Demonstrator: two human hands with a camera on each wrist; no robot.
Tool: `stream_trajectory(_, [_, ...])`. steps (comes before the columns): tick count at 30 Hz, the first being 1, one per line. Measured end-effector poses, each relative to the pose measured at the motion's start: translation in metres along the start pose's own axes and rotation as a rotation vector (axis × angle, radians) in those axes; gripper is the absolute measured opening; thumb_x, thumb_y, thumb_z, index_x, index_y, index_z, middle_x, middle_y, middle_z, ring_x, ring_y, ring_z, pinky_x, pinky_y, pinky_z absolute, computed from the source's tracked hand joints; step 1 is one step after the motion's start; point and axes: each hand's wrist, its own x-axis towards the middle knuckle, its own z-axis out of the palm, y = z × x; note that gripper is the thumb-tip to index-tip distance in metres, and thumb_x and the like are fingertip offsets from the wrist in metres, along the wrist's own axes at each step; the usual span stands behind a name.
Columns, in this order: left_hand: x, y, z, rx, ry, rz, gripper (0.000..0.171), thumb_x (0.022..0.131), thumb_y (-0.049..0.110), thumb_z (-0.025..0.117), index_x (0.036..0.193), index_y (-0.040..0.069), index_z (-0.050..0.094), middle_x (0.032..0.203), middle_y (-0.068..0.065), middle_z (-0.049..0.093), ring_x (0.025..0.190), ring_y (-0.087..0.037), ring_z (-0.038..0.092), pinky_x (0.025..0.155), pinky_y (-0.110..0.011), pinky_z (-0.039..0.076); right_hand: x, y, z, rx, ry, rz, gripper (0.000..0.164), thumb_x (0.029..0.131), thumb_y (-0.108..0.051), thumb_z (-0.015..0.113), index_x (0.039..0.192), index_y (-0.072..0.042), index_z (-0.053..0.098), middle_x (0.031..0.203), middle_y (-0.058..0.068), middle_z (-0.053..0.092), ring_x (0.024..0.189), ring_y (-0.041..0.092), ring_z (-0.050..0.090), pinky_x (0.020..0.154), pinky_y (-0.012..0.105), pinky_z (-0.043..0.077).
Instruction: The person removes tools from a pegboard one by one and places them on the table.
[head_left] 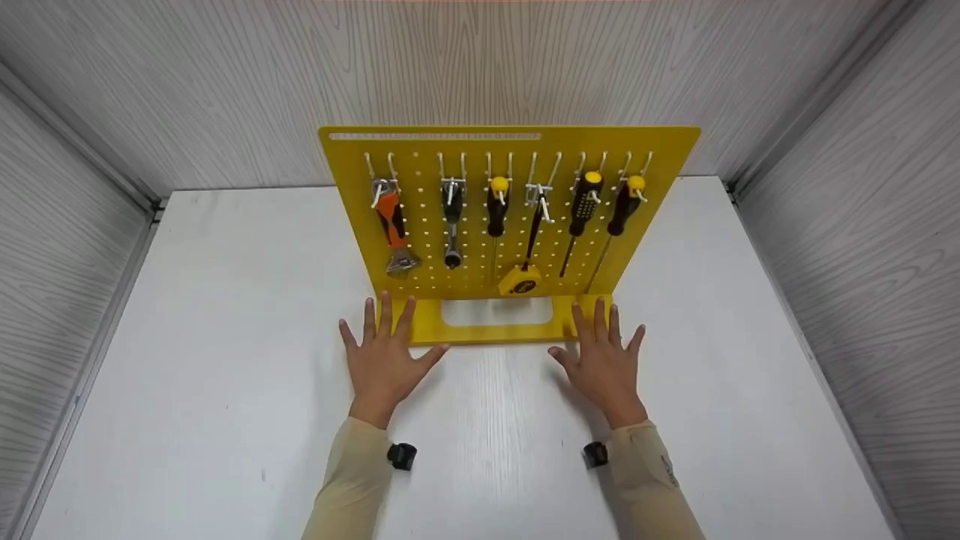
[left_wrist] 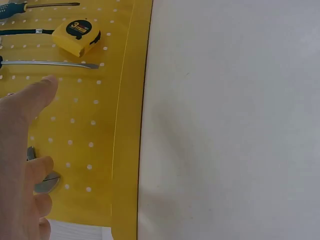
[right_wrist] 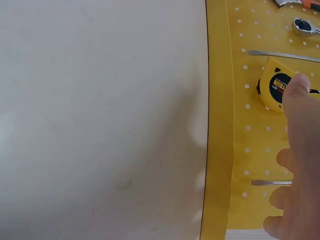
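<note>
My left hand (head_left: 384, 366) and right hand (head_left: 606, 367) hold nothing, fingers spread wide and pointing forward. Both overlap the front corners of a yellow pegboard's (head_left: 600, 142) base (head_left: 427, 322) in the head view. From the board's white hooks hang an orange-handled adjustable wrench (head_left: 391, 217), a ratchet wrench (head_left: 451, 225) and several screwdrivers (head_left: 584, 206) with yellow-ended dark handles. A yellow tape measure (head_left: 521, 281) dangles by its dark strap between them. In the right wrist view, my thumb overlaps the tape measure (right_wrist: 276, 86); in the left, fingers partly hide the adjustable wrench's jaw (left_wrist: 47, 184).
The pegboard stands upright on a white table (head_left: 225, 337), its base having a long cut-out. Pale wood-grain panels (head_left: 465, 67) enclose the back and both sides. Black wrist devices (head_left: 402, 456) sit at the inner side of both sleeves.
</note>
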Motion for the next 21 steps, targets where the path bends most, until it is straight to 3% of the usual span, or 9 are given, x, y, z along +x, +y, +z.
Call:
stream_trajectory(7, [0.006,0.004,-0.009,-0.023,0.027,0.016,0.090,0.083,0.076,0.043,0.155,0.026,0.018,0.163,-0.013,0.006,0.151,-0.035,0.004,0.113,-0.067,-0.007,-0.001,-0.007,-0.001,0.009,0.005,-0.002,0.081,0.091,-0.068,0.041,0.155,-0.022,0.021,0.162,0.017,0.011,0.149,0.039,0.012,0.111,0.071,0.001])
stream_trajectory(14, [0.007,0.005,-0.021,-0.107,0.064,0.012,0.092,0.083,0.076,0.044,0.155,0.022,0.022,0.161,-0.020,0.012,0.150,-0.035,0.009,0.115,-0.065,-0.002,-0.004,-0.017,0.000,0.107,0.064,-0.035,0.078,0.092,-0.060,0.049,0.153,-0.016,0.028,0.160,0.015,0.023,0.146,0.036,0.025,0.116,0.063,0.008])
stream_trajectory(21, [0.008,0.000,-0.033,-0.123,0.093,-0.003,0.094,0.083,0.074,0.046,0.155,0.019,0.021,0.161,-0.019,0.011,0.150,-0.035,0.012,0.116,-0.064,0.000,-0.003,-0.028,0.002,0.099,0.110,-0.079,0.078,0.090,-0.060,0.052,0.151,-0.017,0.031,0.157,0.014,0.030,0.145,0.034,0.028,0.115,0.063,0.014])
